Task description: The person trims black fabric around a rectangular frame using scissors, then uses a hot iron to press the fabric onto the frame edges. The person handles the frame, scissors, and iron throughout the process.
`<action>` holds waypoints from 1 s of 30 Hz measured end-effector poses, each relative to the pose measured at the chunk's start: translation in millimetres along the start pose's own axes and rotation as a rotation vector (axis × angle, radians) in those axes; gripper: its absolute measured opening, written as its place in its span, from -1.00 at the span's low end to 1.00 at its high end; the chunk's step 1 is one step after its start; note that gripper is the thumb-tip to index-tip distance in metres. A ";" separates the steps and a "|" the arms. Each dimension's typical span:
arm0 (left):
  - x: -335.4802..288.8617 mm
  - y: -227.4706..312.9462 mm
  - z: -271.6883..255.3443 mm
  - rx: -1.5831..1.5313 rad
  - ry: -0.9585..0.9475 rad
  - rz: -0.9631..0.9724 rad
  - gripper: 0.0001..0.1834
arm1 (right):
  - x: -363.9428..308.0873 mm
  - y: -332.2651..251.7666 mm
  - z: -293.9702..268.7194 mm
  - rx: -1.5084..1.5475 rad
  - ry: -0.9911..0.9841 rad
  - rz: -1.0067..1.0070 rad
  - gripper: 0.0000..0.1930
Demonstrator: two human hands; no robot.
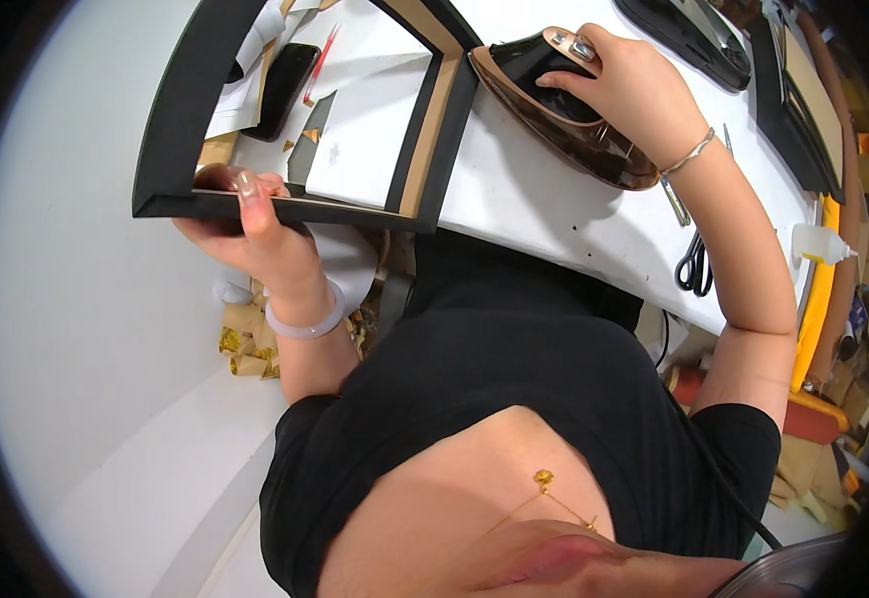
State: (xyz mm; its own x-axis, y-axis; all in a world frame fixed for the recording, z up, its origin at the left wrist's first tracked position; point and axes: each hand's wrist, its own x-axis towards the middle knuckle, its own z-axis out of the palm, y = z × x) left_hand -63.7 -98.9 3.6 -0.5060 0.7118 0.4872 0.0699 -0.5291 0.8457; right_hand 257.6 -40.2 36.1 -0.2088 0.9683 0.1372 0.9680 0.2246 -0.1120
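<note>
Black square frame (285,149) with a tan inner edge sits tilted above the white table (544,199), pinched tight in my left hand (255,234). My right hand (634,95) grips the shiny brown iron (564,115).

A dark phone (283,88), screen blank, lies flat on the table beyond the frame.

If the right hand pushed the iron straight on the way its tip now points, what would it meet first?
The right hand grips the iron, whose tip points toward the black frame held by the left hand. The tip already looks to be at the frame's side rail, so that comes first; depth is unclear.
</note>
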 end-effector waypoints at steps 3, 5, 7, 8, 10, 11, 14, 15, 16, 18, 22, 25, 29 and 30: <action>-7.4 0.6 5.2 0.050 -0.044 0.087 -0.55 | 1.7 -15.1 4.0 -0.018 0.040 -0.054 -0.61; -14.4 -0.5 5.3 0.060 -0.057 0.107 -0.52 | 7.0 -28.4 -8.0 0.005 -0.076 0.002 -0.65; -20.5 0.1 5.2 0.078 -0.098 0.158 -0.50 | 10.5 -39.9 -10.7 0.020 -0.125 0.005 -0.64; -21.9 -0.4 5.5 0.080 -0.123 0.185 -0.50 | 11.8 -44.2 -8.2 0.014 -0.122 0.010 -0.64; -29.3 -3.0 5.4 0.103 -0.188 0.253 -0.43 | 16.4 -51.1 -1.1 0.003 -0.115 0.018 -0.64; -36.3 0.5 10.9 0.127 -0.196 0.271 -0.41 | 18.1 -54.5 0.3 0.007 -0.099 -0.009 -0.68; -45.7 -0.5 2.4 0.283 -0.263 0.338 -0.32 | 22.7 -62.1 10.2 0.038 -0.052 -0.048 -0.73; -48.6 -4.6 2.2 0.296 -0.235 0.374 -0.31 | 23.2 -64.0 12.2 0.030 -0.050 -0.053 -0.74; -50.9 -5.9 1.9 0.298 -0.234 0.389 -0.28 | 23.2 -65.6 14.0 0.022 -0.048 -0.059 -0.75; -54.5 -8.3 2.4 0.295 -0.237 0.421 -0.20 | 23.0 -61.6 14.4 0.033 -0.054 -0.059 -0.75; -58.8 -11.1 11.5 0.135 -0.295 0.352 -0.13 | 14.2 -46.8 12.4 0.081 -0.057 -0.050 -0.70; -50.2 -1.8 17.8 0.099 -0.244 0.216 -0.31 | -3.6 -42.5 -0.7 0.090 -0.049 0.008 -0.65; -20.5 -13.2 8.5 0.030 -0.065 0.112 -0.44 | -39.6 -43.6 -18.5 0.148 -0.014 0.080 -0.59; -17.3 -13.7 7.2 0.022 -0.048 0.071 -0.47 | -47.3 -45.3 -20.8 0.157 -0.045 0.104 -0.59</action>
State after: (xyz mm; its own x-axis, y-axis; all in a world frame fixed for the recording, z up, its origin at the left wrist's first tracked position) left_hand -49.7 -100.6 -14.9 -0.4575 0.6946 0.5552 0.1228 -0.5691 0.8131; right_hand 226.5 -98.5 55.2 -0.1181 0.9903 0.0731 0.9518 0.1339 -0.2761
